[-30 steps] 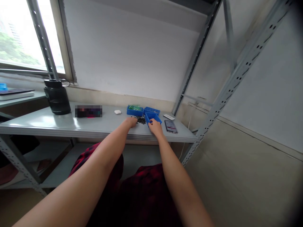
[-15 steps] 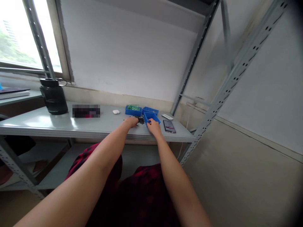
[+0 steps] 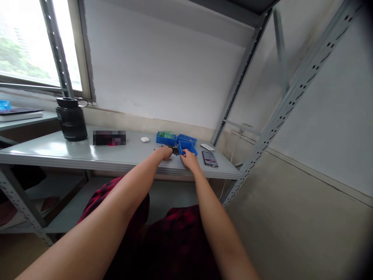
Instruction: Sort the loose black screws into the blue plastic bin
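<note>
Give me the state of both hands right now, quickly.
Left hand: fingers down at the small black pieces; cannot tell whether it grips any.
Right hand: closed on the near edge of the front blue tray.

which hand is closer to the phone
Right. The right hand holds the front blue tray, just left of the phone; the left hand is farther left, at the small black pieces.

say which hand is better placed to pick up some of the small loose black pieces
Probably the left hand: it is at their pile, while the right hand holds the nearest open blue plastic bin.
</note>
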`<state>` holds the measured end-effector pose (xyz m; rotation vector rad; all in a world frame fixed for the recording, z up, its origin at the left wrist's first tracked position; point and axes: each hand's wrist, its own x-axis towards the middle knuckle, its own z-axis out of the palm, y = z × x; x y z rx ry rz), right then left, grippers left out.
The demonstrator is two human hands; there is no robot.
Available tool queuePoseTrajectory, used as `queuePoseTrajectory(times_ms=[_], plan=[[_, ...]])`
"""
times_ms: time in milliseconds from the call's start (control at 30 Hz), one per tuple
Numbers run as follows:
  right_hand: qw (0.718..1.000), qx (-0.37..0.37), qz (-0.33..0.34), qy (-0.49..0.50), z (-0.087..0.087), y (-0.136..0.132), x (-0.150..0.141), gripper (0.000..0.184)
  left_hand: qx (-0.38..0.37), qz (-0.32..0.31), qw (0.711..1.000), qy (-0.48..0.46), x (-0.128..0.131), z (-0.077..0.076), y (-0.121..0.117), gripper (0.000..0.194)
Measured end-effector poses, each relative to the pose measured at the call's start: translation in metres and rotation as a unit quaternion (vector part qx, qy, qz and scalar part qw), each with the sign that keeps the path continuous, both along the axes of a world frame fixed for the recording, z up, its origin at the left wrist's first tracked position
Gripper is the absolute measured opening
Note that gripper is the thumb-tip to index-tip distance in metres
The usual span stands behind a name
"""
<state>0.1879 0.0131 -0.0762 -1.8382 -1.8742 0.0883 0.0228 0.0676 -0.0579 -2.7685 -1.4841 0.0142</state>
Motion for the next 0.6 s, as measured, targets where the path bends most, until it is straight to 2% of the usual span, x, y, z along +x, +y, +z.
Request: queuePoseTrajectory(times_ms=[267, 367, 500, 600], plan=[[1.0, -0.008, 0.009, -0.01, 0.003, -0.006, -0.002, 0.038, -0.008, -0.003, 1.0, -0.009, -0.002, 0.003, -0.005, 0.028], [1.0, 0.015, -0.002, -0.018, 0.007, -0.01, -0.006, 0.038, -0.024, -0.007, 1.0, -0.01, -0.004, 0.009, -0.007, 0.021], [0.997, 0.071, 0.009, -0.008, 0.011, -0.014, -0.014, 0.033, -0.016, -0.012, 0.997, -0.077, -0.008, 0.019, -0.009, 0.021], [0.997, 0.058, 0.042, -0.007, 0.011, -0.016, -0.019, 0.031, -0.015, -0.026, 0.989, -0.142, -0.009, 0.025, -0.013, 0.019]])
